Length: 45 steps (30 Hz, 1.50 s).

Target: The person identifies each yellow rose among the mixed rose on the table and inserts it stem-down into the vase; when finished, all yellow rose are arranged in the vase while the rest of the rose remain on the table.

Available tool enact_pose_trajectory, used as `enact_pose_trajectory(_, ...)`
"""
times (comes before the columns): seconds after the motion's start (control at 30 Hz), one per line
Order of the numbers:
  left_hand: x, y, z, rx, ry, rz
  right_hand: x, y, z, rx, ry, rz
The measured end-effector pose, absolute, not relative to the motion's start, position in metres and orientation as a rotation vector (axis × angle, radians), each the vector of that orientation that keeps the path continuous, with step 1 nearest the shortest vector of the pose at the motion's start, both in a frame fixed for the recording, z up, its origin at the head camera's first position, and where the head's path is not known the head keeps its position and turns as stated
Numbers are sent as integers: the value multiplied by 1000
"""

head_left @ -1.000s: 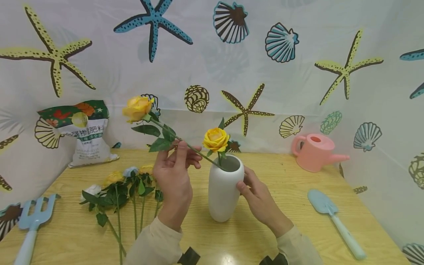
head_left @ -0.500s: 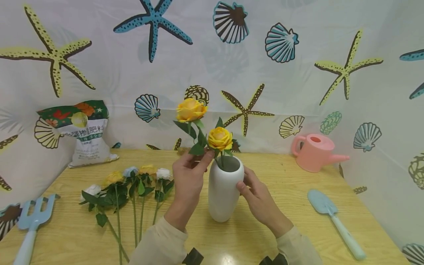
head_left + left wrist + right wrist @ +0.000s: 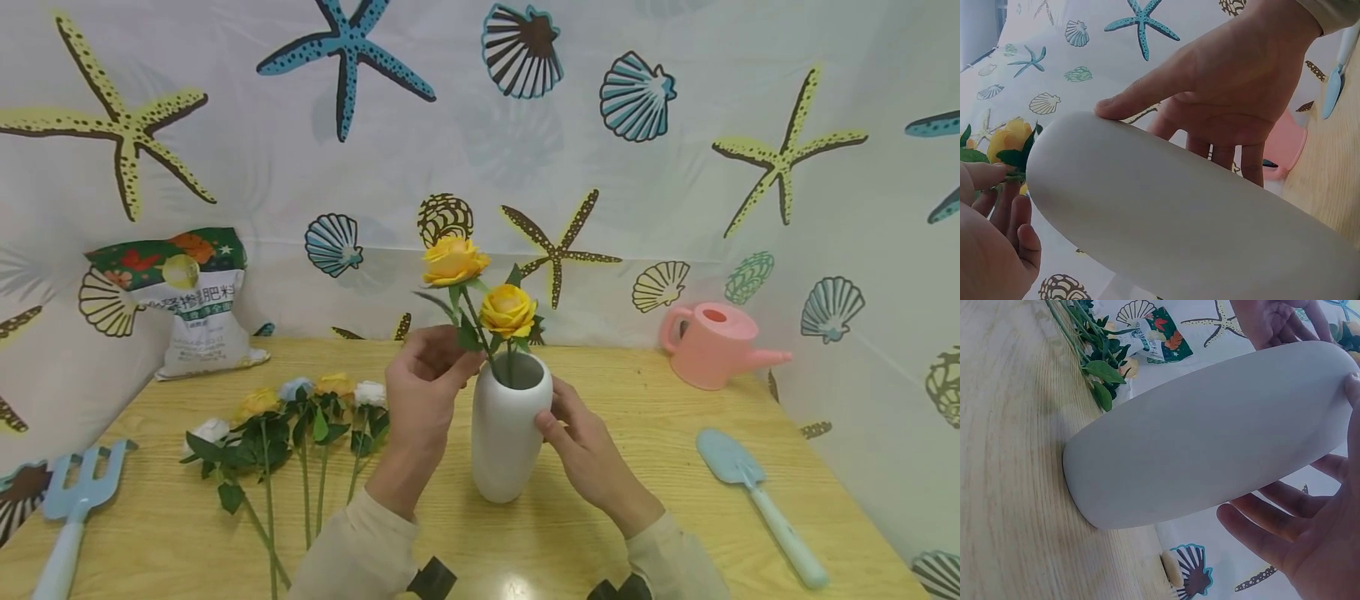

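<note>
A white vase [image 3: 504, 442] stands upright on the wooden table with two yellow roses in its mouth. My right hand [image 3: 588, 454] holds its right side, thumb toward me and fingers behind. At the left of the rim, my left hand [image 3: 422, 392] pinches the taller yellow rose [image 3: 454, 262] low on its leafy stem, which slants down into the vase. The shorter yellow rose [image 3: 508, 312] rises just right of it. In the left wrist view, the thumb and fingers of my left hand [image 3: 991, 244] close on the greenery beside the vase top.
Several loose roses [image 3: 258, 402], white, yellow and blue, lie left of the vase. Farther left are a blue hand fork [image 3: 81, 500] and a fertilizer bag [image 3: 202, 312]. A pink watering can [image 3: 712, 346] and a blue trowel [image 3: 757, 500] are on the right.
My left hand has brought the taller rose from a leftward slant to nearly upright, its bloom moving right beside the other. The shorter rose has shifted slightly right. My right hand stays on the vase.
</note>
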<state>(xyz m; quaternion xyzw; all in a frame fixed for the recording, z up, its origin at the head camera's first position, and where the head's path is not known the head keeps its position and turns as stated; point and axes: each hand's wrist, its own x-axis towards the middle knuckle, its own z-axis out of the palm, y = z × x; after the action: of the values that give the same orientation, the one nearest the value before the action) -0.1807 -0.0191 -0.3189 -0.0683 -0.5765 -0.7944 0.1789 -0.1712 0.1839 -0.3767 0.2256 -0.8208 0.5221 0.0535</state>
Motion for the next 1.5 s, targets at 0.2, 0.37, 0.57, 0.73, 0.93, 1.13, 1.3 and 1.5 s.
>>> enact_pose_trajectory(0.2,-181,-23,-322,-278,-1809,-2021,-171,184,-376,675,-2504,1585)
enact_pose_trajectory(0.37,-183,-30,-322,-328,-1898,-1982,-171,184,-376,667,-2513,1576)
enact_pose_trajectory(0.57,-183,-31,-323,-366,-1974,-1904,-171,183,-375,682,-2504,1579)
enact_pose_trajectory(0.73,-181,-30,-323,-387,-2007,-1838,-170,182,-375,689,-2503,1579)
enact_pose_trajectory(0.93,-183,-33,-323,-401,-2045,-1828,-170,182,-376,694,-2505,1563)
enact_pose_trajectory(1.13,-184,-35,-323,-405,-2091,-1825,-171,182,-376,672,-2517,1561)
enact_pose_trajectory(1.3,-183,-36,-323,-399,-2104,-1836,-170,182,-376,668,-2517,1574)
enact_pose_trajectory(1.5,-181,-37,-322,-391,-2110,-1861,-170,182,-376,660,-2518,1582)
